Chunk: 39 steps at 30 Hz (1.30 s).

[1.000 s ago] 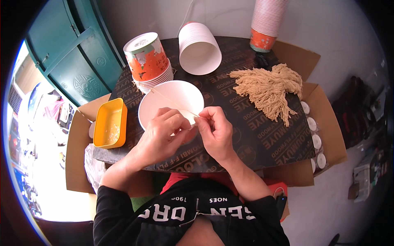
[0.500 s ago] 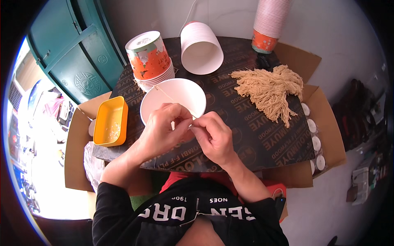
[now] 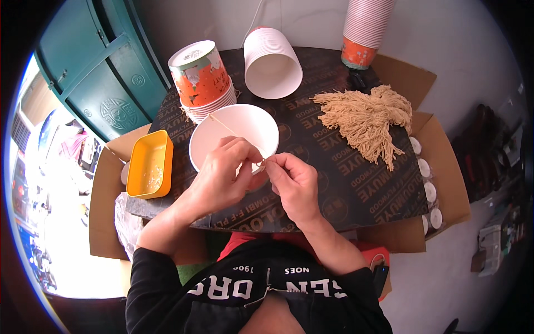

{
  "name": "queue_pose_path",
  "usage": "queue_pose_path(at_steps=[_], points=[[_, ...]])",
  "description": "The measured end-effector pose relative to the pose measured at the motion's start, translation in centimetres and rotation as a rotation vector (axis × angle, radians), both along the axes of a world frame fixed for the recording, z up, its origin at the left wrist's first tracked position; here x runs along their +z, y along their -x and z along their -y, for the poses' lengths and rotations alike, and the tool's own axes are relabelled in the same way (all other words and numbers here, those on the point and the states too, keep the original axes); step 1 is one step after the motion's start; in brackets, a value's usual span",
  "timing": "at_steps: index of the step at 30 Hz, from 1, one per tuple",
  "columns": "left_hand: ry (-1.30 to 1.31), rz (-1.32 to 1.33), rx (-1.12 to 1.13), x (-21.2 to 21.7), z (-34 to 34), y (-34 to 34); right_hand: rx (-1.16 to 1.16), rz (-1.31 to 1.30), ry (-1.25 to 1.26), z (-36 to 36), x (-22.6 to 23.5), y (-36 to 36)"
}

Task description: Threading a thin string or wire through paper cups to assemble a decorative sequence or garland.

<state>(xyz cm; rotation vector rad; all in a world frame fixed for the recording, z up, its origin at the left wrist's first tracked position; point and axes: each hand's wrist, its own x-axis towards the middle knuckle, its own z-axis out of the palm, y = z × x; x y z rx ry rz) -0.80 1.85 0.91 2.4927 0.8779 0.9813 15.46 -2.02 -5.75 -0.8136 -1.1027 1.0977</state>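
My left hand (image 3: 225,171) and my right hand (image 3: 293,182) meet at the near rim of a white paper bucket (image 3: 250,118), fingertips pinched close together. A thin beige string (image 3: 222,123) runs from the bucket's far rim across its mouth toward my fingers. Both hands appear closed on the string's near end; the exact grip is partly hidden by the fingers. A bundle of beige strings (image 3: 361,122) lies on the table to the right. On the left sits a yellow tray (image 3: 137,161) with small shiny bits at its bottom.
Stacked orange-printed paper buckets (image 3: 201,80) stand upside down behind the white one. Another white stack (image 3: 271,53) lies on its side, and a tall stack (image 3: 364,33) stands at the back right. Open cardboard boxes (image 3: 445,178) flank the dark table (image 3: 334,189); the right one holds white rolls.
My right hand has shifted slightly to the right, and its fingers have turned at the string's end. My left hand stays nearly in place. The view has tilted a little.
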Motion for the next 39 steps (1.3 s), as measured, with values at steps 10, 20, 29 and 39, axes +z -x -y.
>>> queue_pose_path(at_steps=[10,20,29,39], points=[[-0.241,-0.151,0.006,-0.4,0.3,0.1,-0.007,-0.008,-0.005,0.0,0.0,0.2],[-0.222,-0.082,-0.025,-0.2,0.3,0.1,-0.291,0.381,-0.278,-1.2,-0.2,-1.2],[-0.226,-0.115,-0.059,-0.3,-0.1,0.6,-0.436,0.453,-0.286,-2.7,-2.2,-1.4],[-0.292,-0.158,-0.191,-0.7,-1.3,0.9,-0.429,0.462,-0.202,-2.6,-2.2,-1.3]])
